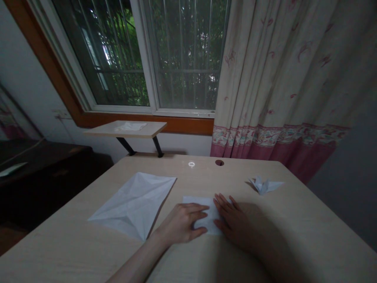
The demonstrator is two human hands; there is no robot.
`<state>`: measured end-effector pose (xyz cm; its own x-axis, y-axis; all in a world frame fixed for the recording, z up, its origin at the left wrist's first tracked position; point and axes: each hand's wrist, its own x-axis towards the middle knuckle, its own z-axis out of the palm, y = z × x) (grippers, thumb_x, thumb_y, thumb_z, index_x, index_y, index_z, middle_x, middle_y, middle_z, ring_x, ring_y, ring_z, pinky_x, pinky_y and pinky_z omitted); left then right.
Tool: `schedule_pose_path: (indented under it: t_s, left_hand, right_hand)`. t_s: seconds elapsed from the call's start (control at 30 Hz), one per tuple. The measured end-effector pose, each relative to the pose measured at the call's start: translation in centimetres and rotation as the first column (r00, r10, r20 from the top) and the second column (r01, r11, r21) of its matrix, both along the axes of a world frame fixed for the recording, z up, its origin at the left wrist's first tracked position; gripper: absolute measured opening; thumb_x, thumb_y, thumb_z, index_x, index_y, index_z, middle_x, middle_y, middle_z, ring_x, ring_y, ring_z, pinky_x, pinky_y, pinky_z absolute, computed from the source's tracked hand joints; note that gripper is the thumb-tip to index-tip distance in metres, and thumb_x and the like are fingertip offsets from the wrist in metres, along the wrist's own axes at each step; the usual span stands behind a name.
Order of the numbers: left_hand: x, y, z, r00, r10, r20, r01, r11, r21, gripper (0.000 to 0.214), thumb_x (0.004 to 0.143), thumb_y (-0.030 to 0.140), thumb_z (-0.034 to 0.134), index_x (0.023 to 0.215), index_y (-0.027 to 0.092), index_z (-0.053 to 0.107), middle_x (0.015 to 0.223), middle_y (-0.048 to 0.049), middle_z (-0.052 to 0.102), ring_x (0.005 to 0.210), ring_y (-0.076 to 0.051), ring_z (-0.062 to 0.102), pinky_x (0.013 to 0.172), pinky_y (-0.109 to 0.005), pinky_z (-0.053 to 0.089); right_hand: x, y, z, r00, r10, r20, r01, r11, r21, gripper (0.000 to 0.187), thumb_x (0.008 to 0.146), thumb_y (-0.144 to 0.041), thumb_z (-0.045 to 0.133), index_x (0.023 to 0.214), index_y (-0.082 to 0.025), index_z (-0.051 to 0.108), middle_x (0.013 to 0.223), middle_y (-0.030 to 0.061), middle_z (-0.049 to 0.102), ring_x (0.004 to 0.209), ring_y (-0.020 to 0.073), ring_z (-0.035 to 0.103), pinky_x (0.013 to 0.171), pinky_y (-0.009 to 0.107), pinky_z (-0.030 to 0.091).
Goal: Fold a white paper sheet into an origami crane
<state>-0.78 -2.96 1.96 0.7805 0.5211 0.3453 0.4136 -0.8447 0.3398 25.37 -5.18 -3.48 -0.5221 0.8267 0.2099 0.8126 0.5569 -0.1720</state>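
A small folded white paper lies flat on the light wooden table, near its middle. My left hand rests on the paper's left part with its fingers stretched out and pressing down. My right hand lies flat on the paper's right edge, fingers extended and close together. A large creased white sheet lies unfolded to the left of my hands. A small folded paper figure sits at the right, apart from my hands.
A small raised shelf with a white paper on it stands at the table's back left under the window. A round cable hole is at the table's rear. A pink-bordered curtain hangs at right. Dark furniture stands at left.
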Motion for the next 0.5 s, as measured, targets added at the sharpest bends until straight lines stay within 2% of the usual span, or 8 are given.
schedule_pose_path:
  t_s: [0.2,0.3,0.4,0.5]
  left_hand:
    - [0.5,-0.3,-1.0,0.997,-0.074,0.031,0.066,0.977,0.2,0.022,0.086,0.022,0.057,0.102,0.019,0.072,0.112,-0.0031,0.077,0.088,-0.022,0.076,0.079,-0.035,0.062]
    - [0.8,-0.4,-1.0,0.993,-0.091,0.073,0.074,0.975,0.212,0.021,0.083,0.015,0.055,0.096,0.019,0.071,0.107,-0.0018,0.078,0.085,-0.019,0.076,0.079,-0.032,0.062]
    - [0.9,-0.4,-0.7,0.987,-0.085,0.134,0.056,0.977,0.207,0.02,0.082,0.012,0.054,0.093,0.018,0.07,0.103,-0.0021,0.078,0.086,-0.017,0.075,0.079,-0.03,0.061]
    - [0.9,-0.4,-0.4,0.978,-0.055,0.199,0.005,0.97,0.242,0.02,0.083,0.011,0.054,0.094,0.019,0.069,0.102,-0.0024,0.077,0.088,-0.018,0.075,0.077,-0.029,0.06]
  right_hand:
    - [-0.1,-0.1,0.1,1.0,0.009,-0.005,-0.008,0.998,0.068,0.052,0.103,-0.034,0.044,0.151,-0.014,0.041,0.155,0.0143,0.042,0.146,0.0279,0.036,0.118,0.057,0.032]
    - [-0.4,-0.1,0.2,0.999,0.034,0.005,-0.035,0.99,0.139,0.047,0.102,-0.034,0.045,0.145,-0.014,0.049,0.15,0.0143,0.051,0.141,0.0282,0.044,0.115,0.057,0.038]
    - [-0.8,-0.2,0.4,0.998,0.039,-0.039,-0.027,0.964,0.263,0.035,0.102,-0.028,0.046,0.133,-0.02,0.061,0.136,0.0089,0.064,0.132,0.0252,0.054,0.114,0.053,0.041]
    - [-1.1,-0.4,1.1,0.993,0.061,-0.1,-0.019,0.927,0.376,0.03,0.101,-0.021,0.046,0.124,-0.024,0.065,0.121,0.0042,0.072,0.118,0.0214,0.063,0.114,0.049,0.041]
